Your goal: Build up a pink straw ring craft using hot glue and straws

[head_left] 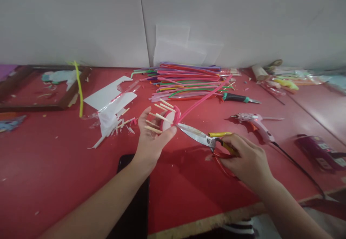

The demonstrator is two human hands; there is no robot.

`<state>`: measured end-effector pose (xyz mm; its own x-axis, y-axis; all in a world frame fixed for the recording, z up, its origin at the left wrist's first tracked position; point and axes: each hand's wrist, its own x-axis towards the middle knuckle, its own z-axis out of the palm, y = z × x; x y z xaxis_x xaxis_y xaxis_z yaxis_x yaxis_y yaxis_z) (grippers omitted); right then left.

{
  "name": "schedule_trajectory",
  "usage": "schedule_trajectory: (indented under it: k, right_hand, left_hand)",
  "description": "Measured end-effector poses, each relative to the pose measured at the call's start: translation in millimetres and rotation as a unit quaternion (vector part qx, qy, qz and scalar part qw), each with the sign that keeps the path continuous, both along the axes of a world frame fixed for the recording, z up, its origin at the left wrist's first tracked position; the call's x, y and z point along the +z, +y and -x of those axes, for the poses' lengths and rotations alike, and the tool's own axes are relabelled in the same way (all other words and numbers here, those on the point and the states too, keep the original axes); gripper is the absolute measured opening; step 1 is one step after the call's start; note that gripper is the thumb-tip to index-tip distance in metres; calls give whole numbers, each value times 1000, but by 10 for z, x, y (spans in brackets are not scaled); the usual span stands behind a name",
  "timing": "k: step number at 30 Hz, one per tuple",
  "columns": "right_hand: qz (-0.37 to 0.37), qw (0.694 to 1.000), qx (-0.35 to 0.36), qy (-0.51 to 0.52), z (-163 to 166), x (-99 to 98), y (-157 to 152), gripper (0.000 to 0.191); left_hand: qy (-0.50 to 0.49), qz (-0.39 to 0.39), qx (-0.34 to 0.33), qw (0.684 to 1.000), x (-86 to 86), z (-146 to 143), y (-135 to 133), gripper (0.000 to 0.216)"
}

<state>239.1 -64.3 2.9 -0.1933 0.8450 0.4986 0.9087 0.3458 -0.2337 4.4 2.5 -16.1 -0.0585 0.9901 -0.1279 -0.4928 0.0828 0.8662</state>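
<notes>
Between its thumb and fingers my left hand (151, 136) holds a small round piece with wooden sticks (169, 119); its base is white and its sticks point left. Pink pipe cleaner (197, 103) wraps the rim, and long pink ends run up to the right. My right hand (247, 158) is closed round the handles of scissors (196, 134), one yellow, one red. Their blade tips meet the pink strand by my left thumb; whether the strand lies between the blades, I cannot tell.
Behind my hands lies a pile of coloured pipe cleaners (189, 82), with a utility knife (238, 98) beside it. A corded glue gun (256, 123) rests at right, near a purple box (319, 150). Paper scraps (108, 102) and a wooden frame (66, 100) are left; a dark phone (135, 199) lies under my left arm.
</notes>
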Motion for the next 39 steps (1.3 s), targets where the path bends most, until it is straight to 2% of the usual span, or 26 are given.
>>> schedule_trajectory:
  k: [6,13,19,27,39]
  right_hand:
    - [8,1000,-11,18,-15,-12,-1,29]
    - [23,999,-26,32,-40,-28,-18,28]
    - [24,999,-6,21,-23,-52,-34,26]
    - [12,999,-21,21,-8,-53,-30,32]
    - [-17,999,-35,-11,52,-31,-26,18]
  left_hand:
    - [-7,-12,-32,999,20,5,-25,78]
    - [-4,-19,-28,999,4,9,-21,71]
    - [4,-4,-9,1000,13,-2,-21,73]
    - [7,0,-2,1000,45,-3,-18,73]
    - [6,-26,-2,1000,9,-11,-2,67]
